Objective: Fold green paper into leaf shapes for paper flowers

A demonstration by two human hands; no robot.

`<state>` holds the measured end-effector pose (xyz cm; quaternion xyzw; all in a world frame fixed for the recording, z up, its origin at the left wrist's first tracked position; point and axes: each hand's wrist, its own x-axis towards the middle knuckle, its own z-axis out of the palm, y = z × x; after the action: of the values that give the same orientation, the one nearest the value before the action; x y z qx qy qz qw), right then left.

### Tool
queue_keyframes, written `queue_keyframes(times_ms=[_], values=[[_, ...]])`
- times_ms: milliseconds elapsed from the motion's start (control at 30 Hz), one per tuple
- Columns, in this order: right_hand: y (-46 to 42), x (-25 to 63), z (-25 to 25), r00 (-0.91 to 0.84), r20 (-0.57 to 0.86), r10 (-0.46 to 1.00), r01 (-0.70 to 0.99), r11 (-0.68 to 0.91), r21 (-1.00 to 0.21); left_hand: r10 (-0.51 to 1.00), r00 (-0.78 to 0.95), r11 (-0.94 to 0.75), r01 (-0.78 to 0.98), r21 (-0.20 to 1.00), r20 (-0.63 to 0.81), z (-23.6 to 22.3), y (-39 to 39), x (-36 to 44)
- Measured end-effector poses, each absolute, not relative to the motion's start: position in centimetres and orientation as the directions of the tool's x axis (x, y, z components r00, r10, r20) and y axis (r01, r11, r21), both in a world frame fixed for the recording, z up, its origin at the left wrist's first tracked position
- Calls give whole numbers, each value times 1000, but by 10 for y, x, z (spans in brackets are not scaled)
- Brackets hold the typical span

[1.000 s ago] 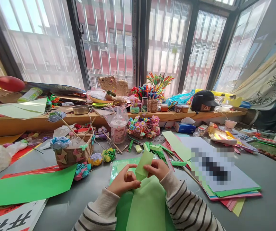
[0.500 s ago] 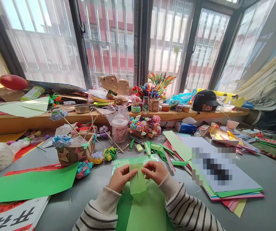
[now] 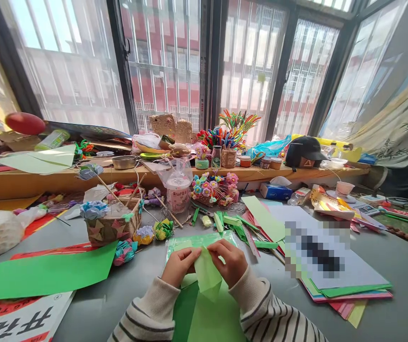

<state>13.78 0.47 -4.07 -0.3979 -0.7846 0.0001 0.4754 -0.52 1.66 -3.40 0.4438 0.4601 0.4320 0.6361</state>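
Observation:
A small piece of light green paper (image 3: 209,275), creased along its length, is pinched near its top edge by both hands. My left hand (image 3: 180,267) grips its upper left side between thumb and fingers. At its upper right, my right hand (image 3: 229,260) pinches it with thumb and forefinger, the fingertips of both hands close together. Below lies a larger sheet of light green paper (image 3: 214,320) on top of a darker green sheet (image 3: 182,313). A clear plastic sleeve (image 3: 229,236) lies flat just behind the hands.
Left stands a basket with paper flowers (image 3: 113,228), near a bright green sheet (image 3: 47,271). Green paper scraps (image 3: 237,225) and a lidded cup (image 3: 178,192) are behind the hands. A paper stack (image 3: 353,266) lies right. A cluttered ledge (image 3: 147,176) runs under the windows.
The small paper has gone from facing me nearly flat to tilted and narrowed at the top. My right hand has shifted slightly, its fingertips now nearer my left ones.

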Motion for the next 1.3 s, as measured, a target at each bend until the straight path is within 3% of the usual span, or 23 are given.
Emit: queue_keyframes(times_ms=[400,833,933,1033,1167,1300], values=[[-1,137,-37,-374,824,425,739,673,-12,969,216,160,-169,973,-122,-29,13,-3],[-2,136,-39,-371,860,349,722,692,31,992,127,6,-58,998,2,-27,13,-4],[-1,137,-35,-358,847,392,685,727,-46,992,111,-47,-41,998,51,-25,12,-4],[1,141,-28,-274,783,558,610,731,-307,992,107,-62,-16,998,63,-23,11,-4],[6,146,-26,-138,517,845,487,512,-707,990,121,-81,31,996,77,-25,11,-4],[12,146,-32,-206,291,934,410,353,-841,987,122,-110,74,991,101,-28,10,-2]])
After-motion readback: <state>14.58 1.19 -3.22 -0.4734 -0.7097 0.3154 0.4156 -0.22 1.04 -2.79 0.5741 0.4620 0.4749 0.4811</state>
